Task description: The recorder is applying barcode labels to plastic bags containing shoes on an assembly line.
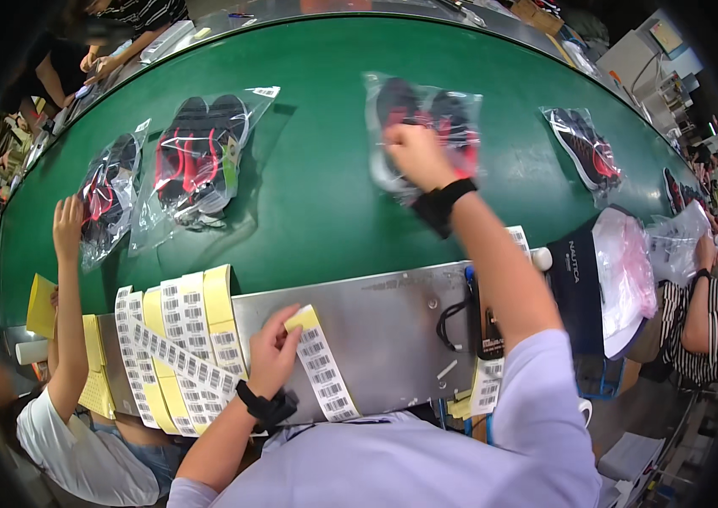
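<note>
Near the metal table edge, my left hand pinches the top of a label strip with barcodes and yellow backing. My right hand is reached out over a clear bag of black and red shoes. Its fingers are curled closed, and their tips are hidden against the bag. That bag looks slightly smeared, while those around it are sharp. Left of it on the green surface lie a bagged pair of shoes and another bagged pair. Further right lies one more bagged pair.
Several barcode label strips hang over the metal ledge at the left. A co-worker's hand touches the leftmost bag. A dark fabric bag and clear plastic are at the right, beside another person in stripes.
</note>
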`<state>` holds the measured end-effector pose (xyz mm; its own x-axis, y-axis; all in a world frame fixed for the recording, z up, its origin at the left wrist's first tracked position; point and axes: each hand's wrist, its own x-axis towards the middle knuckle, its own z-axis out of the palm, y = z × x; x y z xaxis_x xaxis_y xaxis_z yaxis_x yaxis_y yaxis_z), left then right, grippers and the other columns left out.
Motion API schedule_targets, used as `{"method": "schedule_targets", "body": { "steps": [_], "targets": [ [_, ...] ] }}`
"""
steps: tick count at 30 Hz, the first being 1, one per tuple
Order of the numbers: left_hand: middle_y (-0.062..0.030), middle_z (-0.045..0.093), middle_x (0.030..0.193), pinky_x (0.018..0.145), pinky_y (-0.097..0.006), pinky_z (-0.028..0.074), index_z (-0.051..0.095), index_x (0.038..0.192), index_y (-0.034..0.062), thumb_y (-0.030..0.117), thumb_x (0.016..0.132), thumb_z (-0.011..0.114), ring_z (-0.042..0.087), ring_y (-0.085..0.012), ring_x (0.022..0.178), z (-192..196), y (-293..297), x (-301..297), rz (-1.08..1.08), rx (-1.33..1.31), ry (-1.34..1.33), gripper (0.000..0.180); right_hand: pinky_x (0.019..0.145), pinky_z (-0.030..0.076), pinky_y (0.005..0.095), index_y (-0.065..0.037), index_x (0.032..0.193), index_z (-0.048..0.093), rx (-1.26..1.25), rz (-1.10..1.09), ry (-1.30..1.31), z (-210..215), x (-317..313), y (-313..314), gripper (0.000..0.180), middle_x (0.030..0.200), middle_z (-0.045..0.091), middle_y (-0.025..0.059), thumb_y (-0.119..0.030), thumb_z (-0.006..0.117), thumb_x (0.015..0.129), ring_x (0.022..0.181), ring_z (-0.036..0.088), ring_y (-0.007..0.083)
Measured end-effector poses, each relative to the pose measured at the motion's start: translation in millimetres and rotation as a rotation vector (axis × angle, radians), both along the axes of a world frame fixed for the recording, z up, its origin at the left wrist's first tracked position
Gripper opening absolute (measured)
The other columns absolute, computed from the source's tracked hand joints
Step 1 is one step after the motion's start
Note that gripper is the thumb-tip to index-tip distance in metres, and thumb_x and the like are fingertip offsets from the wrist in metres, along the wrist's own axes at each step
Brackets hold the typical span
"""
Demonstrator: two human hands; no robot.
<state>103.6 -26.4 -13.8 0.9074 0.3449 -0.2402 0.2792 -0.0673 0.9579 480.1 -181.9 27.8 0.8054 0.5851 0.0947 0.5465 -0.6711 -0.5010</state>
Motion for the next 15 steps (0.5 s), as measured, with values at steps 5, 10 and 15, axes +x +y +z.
{"method": "schedule_targets", "body": {
  "steps": [5, 10, 15],
  "targets": [
    [-0.0029, 0.066, 0.093, 0.069, -0.021, 0.045, 0.054, 0.121, 0.0037, -0.001, 0.098, 0.056, 0.058, -0.0059, 0.080, 27, 10, -2, 0.161, -0.186, -0.146, 0.024, 0.068, 0.050, 0.0369, 0.004, 0.089, 0.067, 0.622, 0.181, 0.371, 56, -197, 20, 0.019, 0.085, 0.068, 0.0187, -0.015, 0.070, 0.085, 0.077, 0.066, 0.0250],
    [0.0034, 0.060, 0.081, 0.063, -0.017, 0.039, 0.062, 0.106, 0.0017, 0.001, 0.096, 0.061, 0.051, -0.0012, 0.071, 77, 3, -2, 0.144, -0.074, -0.197, 0.010, 0.065, 0.049, 0.0266, 0.003, 0.087, 0.070, 0.442, 0.167, 0.792, 30, -276, -22, 0.016, 0.079, 0.067, 0.0028, -0.013, 0.072, 0.089, 0.072, 0.059, 0.0075],
    [-0.0009, 0.068, 0.089, 0.063, -0.017, 0.041, 0.066, 0.116, -0.0024, 0.000, 0.093, 0.066, 0.056, -0.0011, 0.075, 99, -9, -12, 0.045, -0.157, -0.121, 0.023, 0.066, 0.048, 0.0256, 0.002, 0.086, 0.070, 0.588, 0.047, 0.896, 30, -301, -27, 0.015, 0.074, 0.066, 0.0014, -0.012, 0.072, 0.090, 0.069, 0.057, 0.0061]
  ]
}}
